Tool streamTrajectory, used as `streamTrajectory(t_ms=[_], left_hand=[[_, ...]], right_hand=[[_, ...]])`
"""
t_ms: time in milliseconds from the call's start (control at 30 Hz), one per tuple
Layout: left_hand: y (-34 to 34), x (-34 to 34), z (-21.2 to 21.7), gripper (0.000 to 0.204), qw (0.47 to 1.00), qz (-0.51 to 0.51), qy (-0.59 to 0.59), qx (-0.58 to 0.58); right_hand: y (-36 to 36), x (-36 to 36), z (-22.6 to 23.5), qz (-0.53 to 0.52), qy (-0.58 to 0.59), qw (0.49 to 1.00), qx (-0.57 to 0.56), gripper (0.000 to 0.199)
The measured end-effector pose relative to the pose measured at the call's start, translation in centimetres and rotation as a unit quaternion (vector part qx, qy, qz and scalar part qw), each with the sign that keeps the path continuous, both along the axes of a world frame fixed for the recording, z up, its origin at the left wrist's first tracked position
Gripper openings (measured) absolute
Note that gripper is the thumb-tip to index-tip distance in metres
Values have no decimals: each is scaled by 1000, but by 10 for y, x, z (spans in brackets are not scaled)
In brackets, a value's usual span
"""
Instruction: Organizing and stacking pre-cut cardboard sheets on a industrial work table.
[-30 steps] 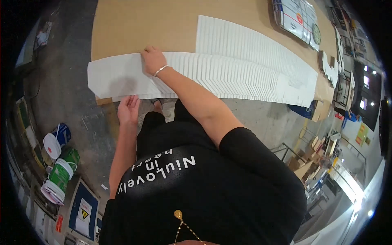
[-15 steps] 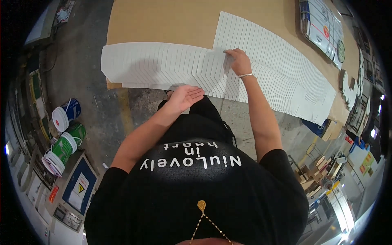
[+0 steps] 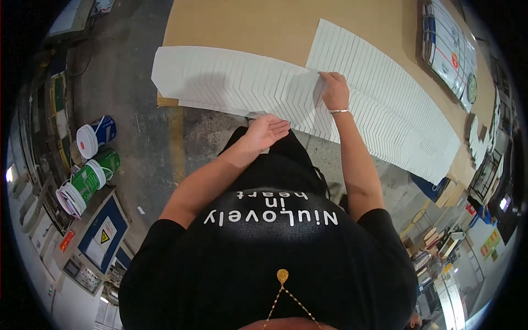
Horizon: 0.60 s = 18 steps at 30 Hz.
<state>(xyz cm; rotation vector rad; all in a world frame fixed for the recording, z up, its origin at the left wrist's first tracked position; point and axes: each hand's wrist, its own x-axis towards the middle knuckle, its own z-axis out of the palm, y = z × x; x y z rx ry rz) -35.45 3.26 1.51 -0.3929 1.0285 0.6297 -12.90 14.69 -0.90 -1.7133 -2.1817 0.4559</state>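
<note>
R hand (image 3: 334, 91) fingers pinching the fanned white sheets (image 3: 242, 82) on counter (image 3: 247, 27); L hand (image 3: 268, 132) spread, empty. Sheets look thin, floppy, slippery imo — grip by edges.

workshop; concrete floor (image 3: 132, 99); brown worktable (image 3: 247, 27); paint buckets (image 3: 93, 137); fanned white sheets (image 3: 231, 82)

Fanned white sheets (image 3: 242, 82) across table

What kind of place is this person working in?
Probably a workshop or small print or packaging plant: fanned-out white paper sheets lie on a large brown board worktable, and plastic buckets stand on a bare concrete floor.
</note>
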Motion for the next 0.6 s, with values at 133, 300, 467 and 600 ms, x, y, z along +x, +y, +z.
streamTrajectory(t_ms=[133, 300, 467, 600], left_hand=[[3, 7, 4, 27, 999, 29, -6, -19], [-9, 23, -9, 31, 997, -25, -77, 4], [-8, 48, -26, 39, 985, -52, -161, 24], [-9, 65, -19, 44, 989, -20, -145, 16]], right_hand=[[1, 11, 2, -8, -10, 999, -29, 39], [4, 48, 12, -60, -46, 997, -31, 40], [-7, 44, -19, -3, -88, 996, 28, 30], [-16, 48, -19, -35, 9, 998, 60, 16]])
